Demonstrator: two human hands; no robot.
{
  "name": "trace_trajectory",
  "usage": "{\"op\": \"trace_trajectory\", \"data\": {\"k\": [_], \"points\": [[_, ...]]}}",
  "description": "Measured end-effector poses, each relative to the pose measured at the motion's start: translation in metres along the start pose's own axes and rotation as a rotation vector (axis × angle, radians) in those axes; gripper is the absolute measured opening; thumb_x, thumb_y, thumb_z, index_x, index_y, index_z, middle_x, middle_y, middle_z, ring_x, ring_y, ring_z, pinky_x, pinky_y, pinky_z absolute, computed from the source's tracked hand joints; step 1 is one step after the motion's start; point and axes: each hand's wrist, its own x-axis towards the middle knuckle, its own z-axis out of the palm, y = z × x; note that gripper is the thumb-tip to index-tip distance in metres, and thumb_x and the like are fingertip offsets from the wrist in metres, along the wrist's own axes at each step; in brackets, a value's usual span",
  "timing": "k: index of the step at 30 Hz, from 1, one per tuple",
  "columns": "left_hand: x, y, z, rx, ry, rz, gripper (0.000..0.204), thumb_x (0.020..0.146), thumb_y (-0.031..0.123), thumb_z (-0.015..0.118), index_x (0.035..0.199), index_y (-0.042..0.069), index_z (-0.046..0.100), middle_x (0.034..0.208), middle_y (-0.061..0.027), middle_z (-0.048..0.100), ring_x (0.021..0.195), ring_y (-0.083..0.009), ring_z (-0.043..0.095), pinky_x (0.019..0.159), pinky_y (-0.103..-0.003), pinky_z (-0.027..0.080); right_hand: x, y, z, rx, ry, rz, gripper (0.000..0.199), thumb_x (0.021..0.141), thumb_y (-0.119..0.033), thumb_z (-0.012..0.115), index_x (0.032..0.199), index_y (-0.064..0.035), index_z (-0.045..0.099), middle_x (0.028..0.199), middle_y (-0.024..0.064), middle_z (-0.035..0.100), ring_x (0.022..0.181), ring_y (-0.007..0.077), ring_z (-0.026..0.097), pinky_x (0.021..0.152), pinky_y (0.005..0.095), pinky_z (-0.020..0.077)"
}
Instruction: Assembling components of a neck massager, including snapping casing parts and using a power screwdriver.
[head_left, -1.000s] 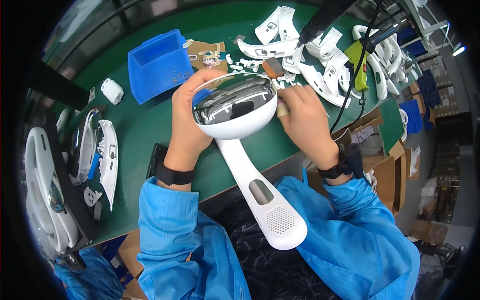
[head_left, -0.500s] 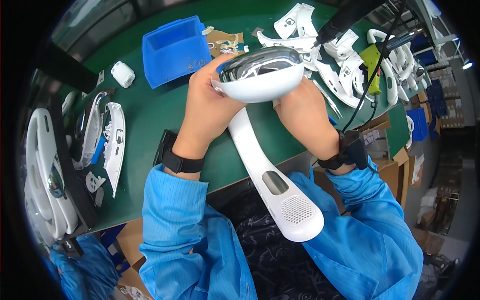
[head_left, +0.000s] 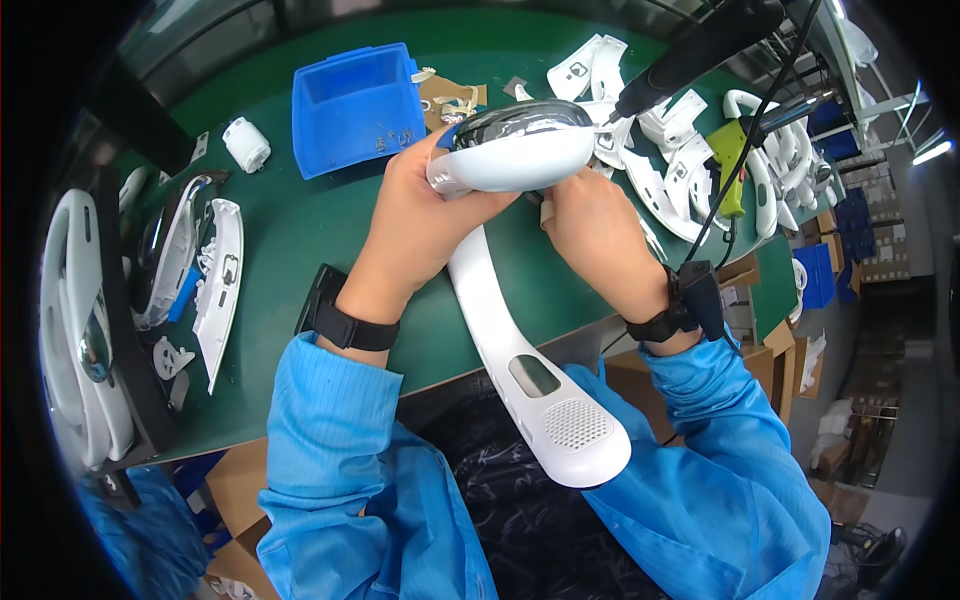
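- White plastic device (head_left: 520, 300): rounded head with a glossy dark face, long flat handle with a window and a perforated grille near its end. Held tilted above the green worktop (head_left: 300, 230); head away from the person, handle end over the lap.
- Left hand (head_left: 425, 215): clamped on the head's left side, fingers wrapped over its edge.
- Right hand (head_left: 590, 235): closed against the underside of the head on the right; fingertips hidden.
- Blue bin (head_left: 355, 105): open, small screws inside, just beyond the left hand.
- Black power screwdriver (head_left: 690, 50): hanging, tip near the head's far right edge.
- Heap of white plastic shells (head_left: 680, 160): right part of the worktop.
- Small white cylinder (head_left: 245, 145): left of the bin.
- Opened housings (head_left: 195, 270): left edge of the worktop.
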Motion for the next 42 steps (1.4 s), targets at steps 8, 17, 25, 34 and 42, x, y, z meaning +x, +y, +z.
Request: {"op": "trace_trajectory", "data": {"k": [8,17,25,34,42], "points": [[0.0,0.003,-0.002,0.001,-0.024,-0.003,0.032,0.085,0.01,0.081,0.114,0.002,0.07,0.103,-0.003,0.073,0.093,-0.01,0.066,0.083,-0.027,0.053,0.002,-0.002,-0.014,0.431,-0.019,0.149,0.026,0.086,-0.003,0.059,0.111,-0.0002,0.063,0.087,0.0176,0.067,0.081,0.0362,0.067,0.074,0.0447,0.054],[0.0,0.005,-0.001,-0.091,0.015,-0.138,0.028,0.084,0.012,0.081,0.108,0.005,0.069,0.098,-0.0015,0.068,0.092,-0.0121,0.061,0.085,-0.027,0.046,-0.031,-0.002,-0.025,0.776,-0.1,0.259,0.024,0.093,0.002,0.055,0.114,-0.0019,0.065,0.094,0.0141,0.061,0.086,0.0224,0.062,0.078,0.0332,0.0499],[0.0,-0.001,0.0,-0.043,0.038,-0.121,0.025,0.086,0.011,0.078,0.109,0.003,0.068,0.096,-0.0035,0.067,0.089,-0.0135,0.062,0.083,-0.028,0.047,-0.129,-0.005,-0.021,0.782,-0.052,0.344,0.013,0.089,0.0,0.071,0.102,-0.0009,0.069,0.088,0.0078,0.06,0.071,0.0153,0.06,0.065,0.0282,0.0494],[0.0,-0.011,0.0,0.026,0.044,-0.082,0.026,0.087,0.012,0.076,0.11,0.002,0.069,0.099,-0.0058,0.067,0.09,-0.017,0.062,0.085,-0.03,0.047,-0.173,-0.012,-0.022,1.018,-0.139,0.691,0.008,0.093,-0.003,0.066,0.1,0.0002,0.066,0.092,0.0077,0.064,0.075,0.0116,0.063,0.067,0.028,0.0531],[0.0,-0.01,-0.004,0.04,0.057,-0.076,0.025,0.088,0.012,0.075,0.11,0.001,0.068,0.1,-0.0069,0.066,0.091,-0.018,0.062,0.087,-0.03,0.047,-0.224,0.02,-0.021,1.229,-0.33,1.013,0.021,0.099,-0.009,0.058,0.115,0.0033,0.064,0.093,0.0033,0.064,0.075,0.0077,0.059,0.067,0.0229,0.0496]]}}
